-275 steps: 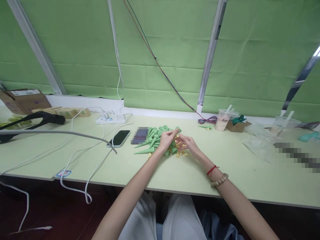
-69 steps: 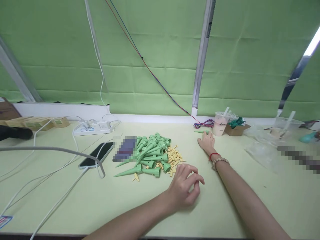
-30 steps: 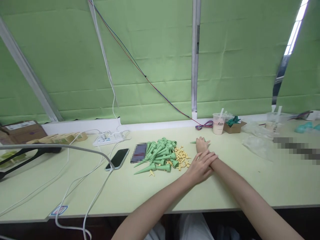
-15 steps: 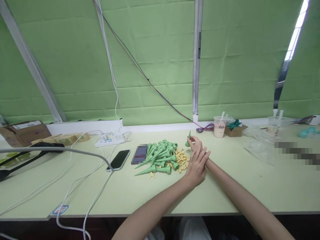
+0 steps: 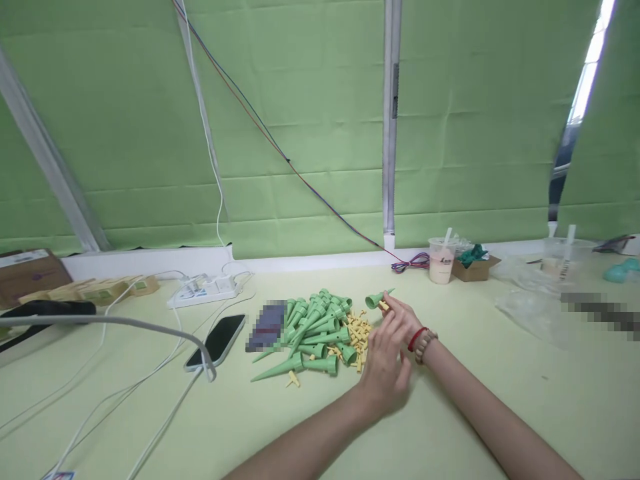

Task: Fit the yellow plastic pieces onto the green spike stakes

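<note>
My right hand [image 5: 404, 316] grips a green plastic spike [image 5: 373, 301], its hollow cone end facing left and its thin tip pointing up right. A small yellow fitting [image 5: 383, 305] shows at the fingertips, right beside the spike. My left hand [image 5: 384, 363] is in front of the right, fingers stretched up across its palm side and thumb apart; nothing shows in it. Left of both hands lies a heap of green spikes [image 5: 320, 328], with a scatter of small yellow fittings [image 5: 358, 333] along its right side. One yellow T-shaped fitting [image 5: 293, 379] lies alone in front.
A phone [image 5: 216, 342] and a blurred dark item [image 5: 267, 327] lie left of the heap. White cables [image 5: 165, 370] run to a power strip [image 5: 204, 291]. Behind right stand a drink cup [image 5: 442, 261] and a small carton [image 5: 473, 270]; plastic bags [image 5: 530, 313] lie farther right.
My left hand has slid off the right wrist toward the right fingers, uncovering bracelets. The spike has tipped from upright to lying sideways, and a yellow fitting now shows beside it. The view has shifted.
</note>
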Demonstrator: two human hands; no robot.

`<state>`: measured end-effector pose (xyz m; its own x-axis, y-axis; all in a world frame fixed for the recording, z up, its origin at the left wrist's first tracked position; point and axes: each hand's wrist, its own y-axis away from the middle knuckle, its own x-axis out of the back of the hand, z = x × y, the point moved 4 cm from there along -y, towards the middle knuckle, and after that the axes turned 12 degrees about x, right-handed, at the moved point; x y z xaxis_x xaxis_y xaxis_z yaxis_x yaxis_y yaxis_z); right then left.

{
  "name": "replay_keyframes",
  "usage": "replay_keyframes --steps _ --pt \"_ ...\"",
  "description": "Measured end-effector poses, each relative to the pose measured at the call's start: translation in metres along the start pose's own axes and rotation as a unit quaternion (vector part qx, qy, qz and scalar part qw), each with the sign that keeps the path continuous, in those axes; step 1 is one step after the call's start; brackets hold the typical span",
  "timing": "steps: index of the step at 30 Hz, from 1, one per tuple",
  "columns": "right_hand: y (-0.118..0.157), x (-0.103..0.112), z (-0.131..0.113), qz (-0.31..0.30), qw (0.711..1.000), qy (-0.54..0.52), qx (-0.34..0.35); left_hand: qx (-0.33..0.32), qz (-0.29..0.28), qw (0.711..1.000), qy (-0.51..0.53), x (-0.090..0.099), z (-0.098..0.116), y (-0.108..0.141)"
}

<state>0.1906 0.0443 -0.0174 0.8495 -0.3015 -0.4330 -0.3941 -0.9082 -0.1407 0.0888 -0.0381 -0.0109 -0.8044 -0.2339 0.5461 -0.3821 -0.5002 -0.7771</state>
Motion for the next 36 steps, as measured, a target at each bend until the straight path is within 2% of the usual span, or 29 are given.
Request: replay_keyframes --steps 4,7,9,12,14,17,23,27,29,31,34,36 --pt "0.013 -0.011 -0.003 -0.031 0.999 -0.016 -0.026 0.054 0.104 0.993 -0.016 0.014 -0.016 -0.007" --pt "0.021 -0.017 0.001 -0.064 0.998 0.013 -0.026 0.1 0.112 0.988 -0.027 0.023 -0.032 -0.014" --pt "0.025 -0.022 0.002 -0.105 0.994 0.031 -0.005 0.133 0.08 0.987 -0.027 0.026 -0.042 -0.019" --pt "0.029 -0.027 0.001 -0.158 0.981 0.103 0.05 0.099 -0.03 0.994 -0.017 0.024 -0.045 -0.023" --pt "0.029 -0.028 -0.001 -0.164 0.971 0.156 0.078 0.09 -0.08 0.993 -0.009 0.023 -0.043 -0.025" --pt "0.03 -0.028 -0.001 -0.163 0.963 0.192 0.093 0.118 -0.092 0.989 0.003 0.025 -0.04 -0.027" --pt "0.046 -0.032 0.012 -0.128 0.971 0.182 0.088 0.238 -0.031 0.968 0.072 0.037 -0.03 -0.03" --pt "0.059 -0.039 0.012 -0.135 0.97 0.177 0.101 0.265 0.0 0.953 0.147 0.042 -0.026 -0.032" --pt "0.063 -0.042 0.006 -0.143 0.963 0.195 0.121 0.285 0.022 0.941 0.183 0.044 -0.028 -0.033" --pt "0.067 -0.044 -0.002 -0.15 0.949 0.22 0.169 0.304 0.043 0.929 0.205 0.046 -0.031 -0.032" --pt "0.071 -0.046 -0.013 -0.155 0.929 0.234 0.24 0.304 0.057 0.933 0.187 0.045 -0.035 -0.03" --pt "0.069 -0.045 -0.014 -0.152 0.931 0.227 0.244 0.266 0.056 0.952 0.144 0.044 -0.034 -0.029"
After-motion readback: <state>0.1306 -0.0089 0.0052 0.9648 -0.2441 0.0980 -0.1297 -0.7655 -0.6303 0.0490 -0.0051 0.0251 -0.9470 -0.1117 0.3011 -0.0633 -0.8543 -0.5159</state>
